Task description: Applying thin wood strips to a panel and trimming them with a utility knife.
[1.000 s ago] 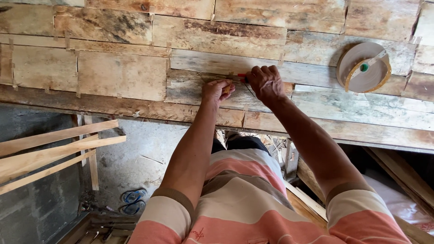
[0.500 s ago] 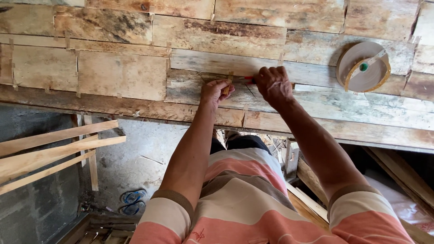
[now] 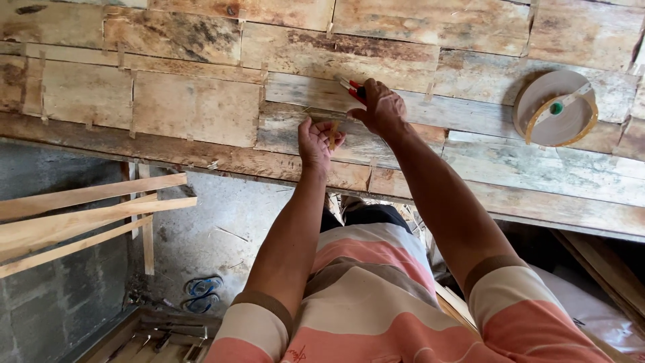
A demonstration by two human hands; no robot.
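L hand (image 3: 318, 140) pinches a thin wood strip (image 3: 332, 132) on the veneer sheet (image 3: 195, 107), just below R hand (image 3: 380, 107) gripping red-handled tool (image 3: 352, 88).

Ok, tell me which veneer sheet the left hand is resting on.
The left hand rests on the grey weathered sheet at the middle of the bench; the sheets to its left are tan, and those above are brown and blotched.
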